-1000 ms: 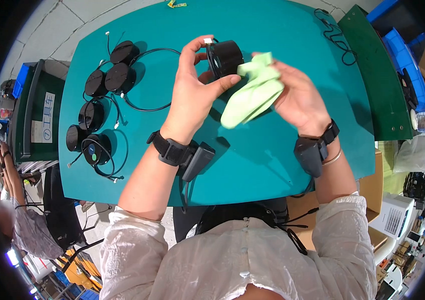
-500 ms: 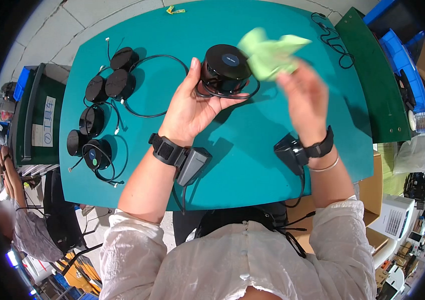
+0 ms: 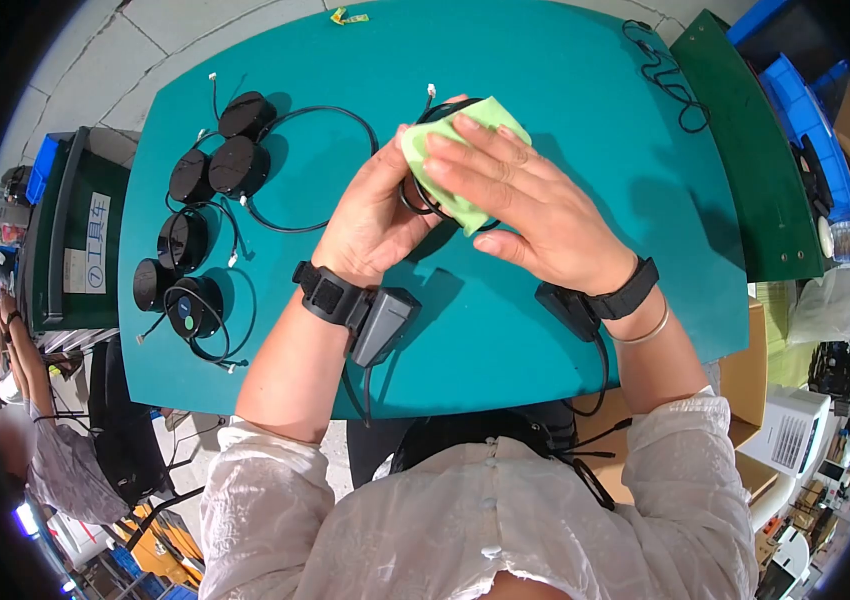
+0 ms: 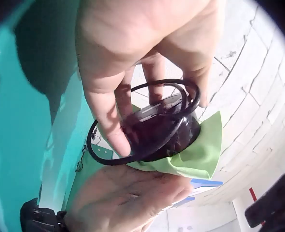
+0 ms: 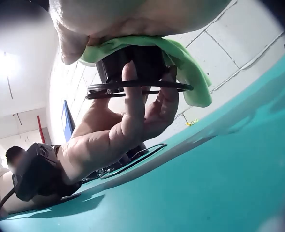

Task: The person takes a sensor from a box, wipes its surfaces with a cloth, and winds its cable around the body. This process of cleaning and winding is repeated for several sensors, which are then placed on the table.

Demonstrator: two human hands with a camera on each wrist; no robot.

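My left hand [image 3: 370,220] holds a short, round black device [image 4: 183,140] up over the table, its fingers curled about the side and base. A black cable [image 4: 91,145] loops around the device, and its white plug [image 3: 431,90] sticks up past the far side. Across the device's top lies a light green cloth [image 3: 493,113], its edges hanging down over the sides. My right hand [image 3: 550,210] presses flat on that cloth with fingers extended. Most of the device is hidden under cloth and hand in the head view.
Several similar black devices [image 3: 240,168] with cables sit at the left of the green table [image 3: 485,330]. A loose black cable [image 3: 670,75] lies at the far right, beside a green panel [image 3: 745,150]. A small yellow scrap [image 3: 349,18] is at the back edge.
The device was turned from on its side to top up in my left hand. My right hand swung the cloth off to the right, then brought it back onto the device's top.
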